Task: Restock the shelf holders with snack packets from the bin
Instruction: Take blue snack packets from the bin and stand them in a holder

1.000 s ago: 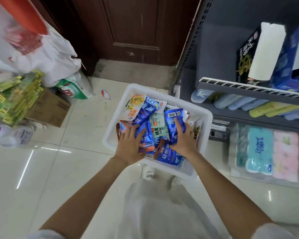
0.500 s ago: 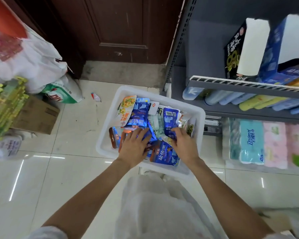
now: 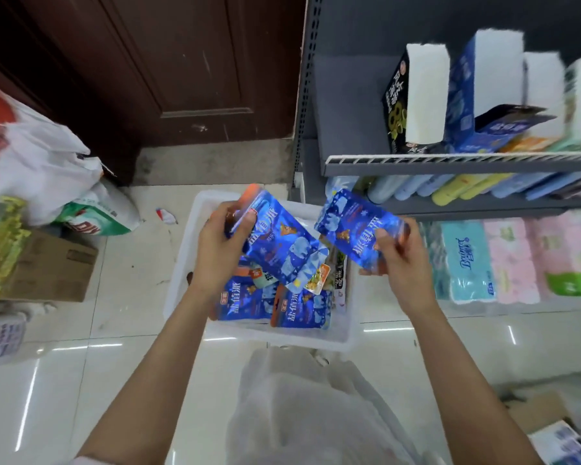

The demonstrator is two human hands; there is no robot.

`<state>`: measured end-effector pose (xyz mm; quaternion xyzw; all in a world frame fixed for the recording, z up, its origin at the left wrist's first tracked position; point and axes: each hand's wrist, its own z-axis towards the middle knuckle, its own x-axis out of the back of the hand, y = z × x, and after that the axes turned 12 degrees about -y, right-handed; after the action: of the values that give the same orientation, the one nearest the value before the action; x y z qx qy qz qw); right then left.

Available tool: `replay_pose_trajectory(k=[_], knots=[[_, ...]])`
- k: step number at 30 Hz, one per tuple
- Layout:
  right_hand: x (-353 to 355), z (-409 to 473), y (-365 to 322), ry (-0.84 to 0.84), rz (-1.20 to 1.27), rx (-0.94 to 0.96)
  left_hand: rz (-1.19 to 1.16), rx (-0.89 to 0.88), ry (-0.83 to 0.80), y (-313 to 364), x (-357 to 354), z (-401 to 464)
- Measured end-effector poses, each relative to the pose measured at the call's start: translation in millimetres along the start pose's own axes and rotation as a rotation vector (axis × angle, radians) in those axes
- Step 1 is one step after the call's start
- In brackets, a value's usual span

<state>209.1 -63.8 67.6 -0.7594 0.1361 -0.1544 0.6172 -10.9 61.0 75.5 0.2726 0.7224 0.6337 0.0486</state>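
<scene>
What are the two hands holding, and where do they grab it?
Each holds a blue snack packet above the bin. The left hand pinches its packet near the orange top end; the right hand grips its packet at one end.

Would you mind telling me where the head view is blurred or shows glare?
Head view: motion blur smears the shelf goods at the right edge; streaks of glare lie on the glossy floor tiles; the blue packets held over the bin stay fairly legible.

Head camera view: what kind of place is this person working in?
Most likely a small shop. A grey metal shelving unit carries boxed goods, wrapped pastel tissue packs sit below, and a white plastic bin of blue foil snack packets stands on the tiled floor.
</scene>
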Motion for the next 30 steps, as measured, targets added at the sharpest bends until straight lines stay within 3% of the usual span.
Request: replay_pose_trajectory(k=[9,14,20,23,27,30], knots=[[71.5,-18.4,-7.9,0.084,0.129,-0.094,-0.488,0.257,-0.302,36.9,-45.9,16.6],[130.0,-14.5,-5.2,0.151,0.094,-0.028,-0.555,0.178,-0.268,64.3,-93.7,25.6],[222.3,-10.8,-5.3,0.244,0.312,0.012,-0.737,0.121,-0.195,101.1,-191.7,46.7],[280.2,-8.9,-6.1,0.311,0.029,0.005,-0.684,0.178,-0.172,113.6,-241.5,59.0],[338.5,-3.8,-17.9,0.274,-0.338,0.084,-0.551,0.282,-0.199,134.4,-295.4,64.4],[363.8,8.5,-27.4,0.226,-0.378,0.114,-0.436,0.131,-0.166,158.1,-319.2,72.5]])
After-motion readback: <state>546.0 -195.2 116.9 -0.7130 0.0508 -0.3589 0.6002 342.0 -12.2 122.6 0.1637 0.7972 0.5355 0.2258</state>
